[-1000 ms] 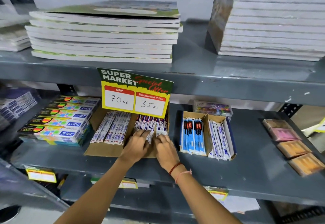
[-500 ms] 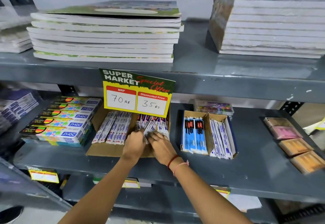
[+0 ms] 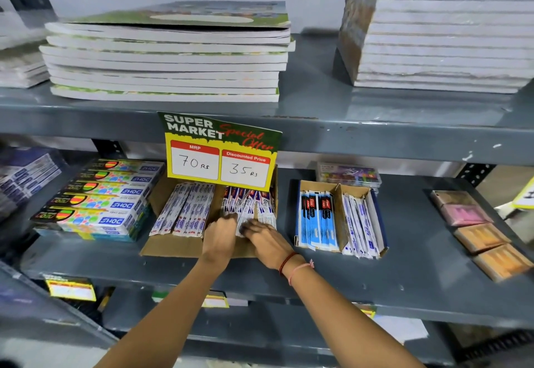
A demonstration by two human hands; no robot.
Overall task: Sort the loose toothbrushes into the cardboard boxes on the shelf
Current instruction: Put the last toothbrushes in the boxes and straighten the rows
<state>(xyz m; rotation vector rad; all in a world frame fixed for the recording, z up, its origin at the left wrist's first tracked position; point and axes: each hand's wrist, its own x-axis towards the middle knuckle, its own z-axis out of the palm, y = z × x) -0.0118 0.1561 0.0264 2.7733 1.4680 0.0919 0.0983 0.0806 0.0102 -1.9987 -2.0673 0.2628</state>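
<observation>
Bare grey shelf [image 3: 410,257] open between the smaller cardboard box [image 3: 339,217] and soap bars [image 3: 479,234], price sign [image 3: 221,150] overhanging the big cardboard box [image 3: 173,247], toothpaste cartons [image 3: 101,197] crowding its left side

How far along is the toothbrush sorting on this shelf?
Mostly done, it seems. The small divided cardboard box already holds neat rows of packets, and so does the left half of the wide brown cardboard box. In hand: the left hand and right hand are tidying the white-and-purple toothbrush packets in its right half. No loose packets show on the grey metal shelf.
</observation>
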